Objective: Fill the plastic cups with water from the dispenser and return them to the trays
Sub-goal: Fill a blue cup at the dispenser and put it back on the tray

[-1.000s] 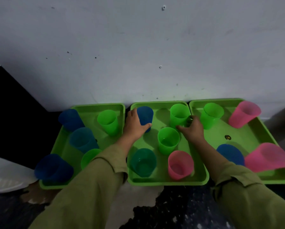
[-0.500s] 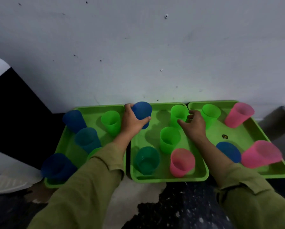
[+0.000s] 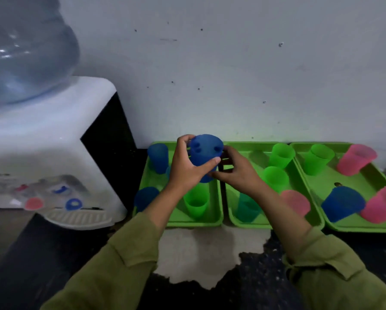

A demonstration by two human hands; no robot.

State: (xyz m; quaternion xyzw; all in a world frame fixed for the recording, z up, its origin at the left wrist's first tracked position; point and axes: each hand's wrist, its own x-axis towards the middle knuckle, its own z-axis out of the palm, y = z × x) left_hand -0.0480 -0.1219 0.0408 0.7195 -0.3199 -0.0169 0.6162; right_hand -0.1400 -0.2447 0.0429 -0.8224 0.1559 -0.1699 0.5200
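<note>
We hold the dark blue plastic cup [image 3: 206,156] up, above the gap between two bright green plastic trays [image 3: 218,220]. Our left hand [image 3: 187,167] is clamped around its side, thumb in front, and our right hand [image 3: 237,173] touches its lower part with fingers curled. Below our fingers stand a light green cup [image 3: 196,203] and other cups. If the grip slips, the cup could fall on them. The white water dispenser [image 3: 53,157] is well apart, left of our fingers.

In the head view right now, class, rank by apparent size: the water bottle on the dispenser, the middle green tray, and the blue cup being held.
1. Water bottle, largest, though partly cut off by the frame edge.
2. Middle green tray.
3. Blue cup, smallest, even though lifted nearer the camera in the left hand.
</note>
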